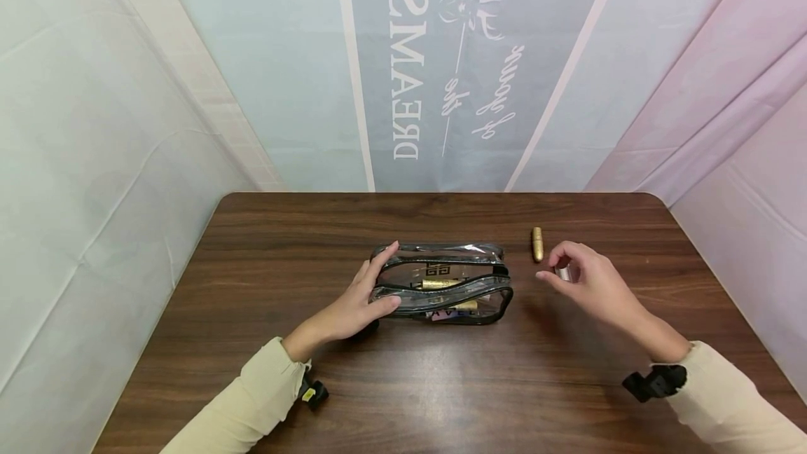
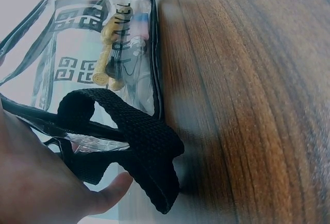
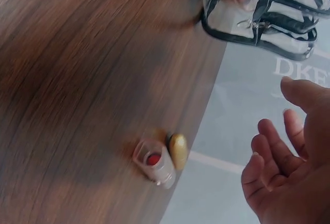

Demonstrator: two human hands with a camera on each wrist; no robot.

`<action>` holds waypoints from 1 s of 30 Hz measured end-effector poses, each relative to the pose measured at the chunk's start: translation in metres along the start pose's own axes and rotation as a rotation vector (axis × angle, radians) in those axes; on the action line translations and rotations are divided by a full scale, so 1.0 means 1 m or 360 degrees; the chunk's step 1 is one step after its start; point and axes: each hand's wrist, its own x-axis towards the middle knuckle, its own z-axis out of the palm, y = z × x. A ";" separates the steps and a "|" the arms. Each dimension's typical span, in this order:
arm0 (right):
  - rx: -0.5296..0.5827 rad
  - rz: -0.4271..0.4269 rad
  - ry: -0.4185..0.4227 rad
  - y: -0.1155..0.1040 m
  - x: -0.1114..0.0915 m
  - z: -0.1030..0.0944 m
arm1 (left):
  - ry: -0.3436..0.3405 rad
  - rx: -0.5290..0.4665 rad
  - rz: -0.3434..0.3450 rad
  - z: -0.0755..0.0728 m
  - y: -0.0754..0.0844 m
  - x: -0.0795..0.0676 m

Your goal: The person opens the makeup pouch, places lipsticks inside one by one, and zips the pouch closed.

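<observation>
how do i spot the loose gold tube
On the brown table, find the clear pouch under the left hand. Past the pouch's right end, near the right hand, is the gold tube. It's opaque gold, unlike the clear tube beside it, and outside the pouch, unlike the other gold pieces.

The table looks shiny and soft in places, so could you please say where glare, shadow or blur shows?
Head: pale glare on the table on the near side of the clear pouch, dark shadow beneath the right hand; left wrist: upper-left background washed out nearly white; right wrist: table grain and gold tube look soft.
</observation>
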 end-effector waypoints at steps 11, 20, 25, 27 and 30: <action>-0.0063 0.0301 -0.0179 0.024 -0.006 0.000 | -0.0004 -0.0012 0.0000 0.000 0.002 -0.001; -0.0111 0.0519 -0.0349 0.036 -0.007 -0.002 | 0.0002 -0.0003 0.0014 0.000 0.000 -0.001; -0.0118 0.0579 -0.0390 0.044 -0.008 0.000 | -0.0005 -0.0010 -0.0011 0.000 0.000 -0.001; -0.0125 0.0594 -0.0394 0.048 -0.009 0.001 | -0.0006 -0.0010 -0.0014 0.000 0.000 -0.001; -0.0123 0.0611 -0.0405 0.052 -0.010 0.002 | -0.0006 -0.0009 -0.0012 0.000 0.001 -0.001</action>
